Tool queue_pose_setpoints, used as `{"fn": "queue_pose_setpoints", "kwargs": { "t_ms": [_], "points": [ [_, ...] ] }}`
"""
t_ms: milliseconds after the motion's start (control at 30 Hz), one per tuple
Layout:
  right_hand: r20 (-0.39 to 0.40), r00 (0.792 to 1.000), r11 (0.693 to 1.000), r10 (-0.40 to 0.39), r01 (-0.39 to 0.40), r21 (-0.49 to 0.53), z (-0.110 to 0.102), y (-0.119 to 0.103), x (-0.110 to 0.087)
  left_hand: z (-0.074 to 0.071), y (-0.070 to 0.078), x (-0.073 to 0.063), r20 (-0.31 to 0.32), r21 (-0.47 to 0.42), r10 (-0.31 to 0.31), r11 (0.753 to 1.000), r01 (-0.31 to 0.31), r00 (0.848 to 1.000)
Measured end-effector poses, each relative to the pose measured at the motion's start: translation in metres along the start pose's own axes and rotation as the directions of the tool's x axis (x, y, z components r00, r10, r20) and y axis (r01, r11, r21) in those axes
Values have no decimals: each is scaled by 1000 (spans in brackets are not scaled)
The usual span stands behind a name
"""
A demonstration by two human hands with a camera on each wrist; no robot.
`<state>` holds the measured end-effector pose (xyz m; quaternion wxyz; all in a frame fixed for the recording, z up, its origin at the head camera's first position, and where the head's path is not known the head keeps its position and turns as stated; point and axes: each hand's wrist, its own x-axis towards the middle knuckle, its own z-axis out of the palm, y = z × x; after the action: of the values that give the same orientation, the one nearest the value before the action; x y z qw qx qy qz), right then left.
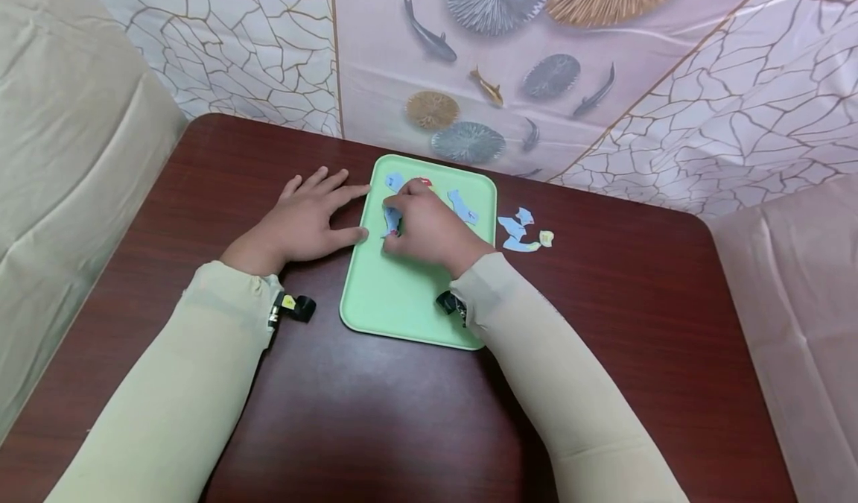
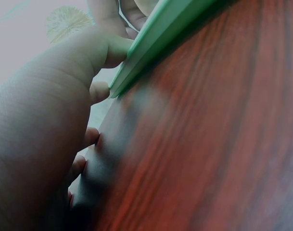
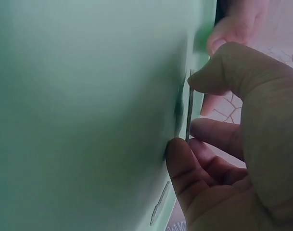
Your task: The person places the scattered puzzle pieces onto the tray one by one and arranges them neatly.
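A light green tray (image 1: 395, 294) lies on the dark wood table. Over its upper left part, my right hand (image 1: 434, 227) pinches a blue flat puzzle piece (image 1: 392, 221) between thumb and fingers. In the right wrist view the held piece (image 3: 190, 108) appears edge-on, close over the tray. My left hand (image 1: 298, 223) rests palm down with fingers spread, its thumb and index finger at the tray's left rim (image 2: 146, 41). Inside the tray lie a blue piece (image 1: 394, 182) at the top left, a red piece (image 1: 425, 182) partly hidden by my right hand, and a longer blue piece (image 1: 462, 206).
Right of the tray, several loose pieces lie on the table (image 1: 623, 302): blue ones (image 1: 512, 227) and a yellow one (image 1: 546, 238). A patterned cloth (image 1: 268, 41) hangs behind the table's far edge, with plain fabric on both sides.
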<state>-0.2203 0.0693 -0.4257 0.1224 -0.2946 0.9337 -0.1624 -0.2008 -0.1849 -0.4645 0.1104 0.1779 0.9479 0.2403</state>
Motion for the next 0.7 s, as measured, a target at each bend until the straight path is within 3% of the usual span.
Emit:
{"fn": "queue_pose_setpoints", "kwargs": {
  "t_ms": [700],
  "points": [
    [52,999,997,8,-4,-81,2,-2,5,0,0,2,-3,0,0,1000,0,1000]
  ]
}}
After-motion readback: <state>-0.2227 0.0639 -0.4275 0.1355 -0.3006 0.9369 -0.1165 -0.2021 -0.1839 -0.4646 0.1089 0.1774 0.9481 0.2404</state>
